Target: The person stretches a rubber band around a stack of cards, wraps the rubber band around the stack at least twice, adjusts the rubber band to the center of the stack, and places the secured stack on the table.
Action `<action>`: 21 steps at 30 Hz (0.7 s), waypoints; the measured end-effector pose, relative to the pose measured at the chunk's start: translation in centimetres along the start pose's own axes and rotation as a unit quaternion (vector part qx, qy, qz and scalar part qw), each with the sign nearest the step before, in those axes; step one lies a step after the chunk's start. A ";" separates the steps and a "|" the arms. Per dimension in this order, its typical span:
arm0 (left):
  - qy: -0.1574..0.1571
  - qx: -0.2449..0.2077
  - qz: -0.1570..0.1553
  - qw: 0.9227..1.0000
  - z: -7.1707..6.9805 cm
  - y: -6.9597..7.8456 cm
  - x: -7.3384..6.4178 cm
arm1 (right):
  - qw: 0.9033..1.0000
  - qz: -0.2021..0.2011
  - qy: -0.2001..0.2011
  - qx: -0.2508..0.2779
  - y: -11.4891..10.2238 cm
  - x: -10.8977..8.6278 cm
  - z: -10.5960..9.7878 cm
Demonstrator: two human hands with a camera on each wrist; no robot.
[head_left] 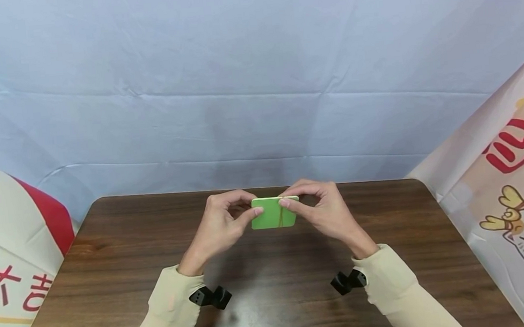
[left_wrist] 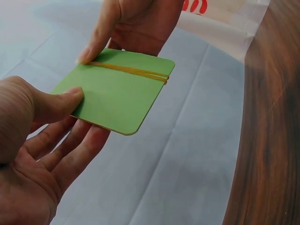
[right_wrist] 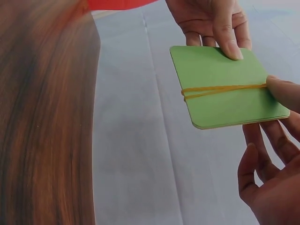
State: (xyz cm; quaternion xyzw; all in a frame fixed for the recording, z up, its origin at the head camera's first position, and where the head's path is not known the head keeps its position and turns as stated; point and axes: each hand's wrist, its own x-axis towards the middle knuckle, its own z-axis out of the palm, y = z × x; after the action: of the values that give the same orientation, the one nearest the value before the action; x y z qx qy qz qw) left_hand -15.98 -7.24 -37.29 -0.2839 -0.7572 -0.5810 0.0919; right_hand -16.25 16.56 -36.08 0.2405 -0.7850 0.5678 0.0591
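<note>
Both hands hold up a thin stack of green cards [head_left: 266,216] with rounded corners, above the far part of the wooden table. A yellow-brown rubber band [right_wrist: 220,89] wraps the stack in two strands, nearer its right end in the head view. My left hand [head_left: 222,221] pinches the left end, thumb on the green face and fingers behind. At the other end my right hand [head_left: 327,210] pinches the stack, its thumb lying at the rubber band. In the right wrist view the layered edge of the stack [right_wrist: 243,123] shows.
The dark brown wooden table [head_left: 113,280] extends under both forearms. Behind it hangs a pale blue-white cloth [head_left: 237,93]. Printed cloths with red characters flank it, the left cloth [head_left: 12,247] and the right cloth [head_left: 522,198]. Small black devices [head_left: 210,297] are strapped at both wrists.
</note>
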 end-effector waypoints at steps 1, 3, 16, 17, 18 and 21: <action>-0.001 0.000 0.001 1.000 0.0 0.1 0.0 | 1.000 -0.001 0.001 0.002 0.0 0.0 0.1; -0.001 0.000 0.003 1.000 0.0 0.0 0.1 | 1.000 -0.001 0.002 0.005 0.1 0.0 0.2; -0.002 0.012 0.031 0.999 0.4 0.2 0.3 | 1.000 0.004 -0.004 0.002 -0.5 0.2 0.7; -0.003 0.012 0.032 0.999 0.4 0.2 0.3 | 1.000 0.005 -0.002 -0.001 -0.6 0.2 0.8; -0.003 0.012 0.033 0.999 0.5 0.3 0.3 | 1.000 0.005 -0.001 -0.003 -0.6 0.2 0.8; -0.003 0.014 0.030 0.999 0.5 0.3 0.3 | 1.000 0.008 -0.002 -0.008 -0.6 0.2 0.8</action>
State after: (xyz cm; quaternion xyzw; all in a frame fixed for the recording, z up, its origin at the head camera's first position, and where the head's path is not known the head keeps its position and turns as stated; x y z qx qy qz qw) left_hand -15.93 -6.67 -37.05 -0.3067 -0.7566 -0.5667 0.1112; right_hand -16.05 15.62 -35.73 0.2345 -0.7919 0.5612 0.0547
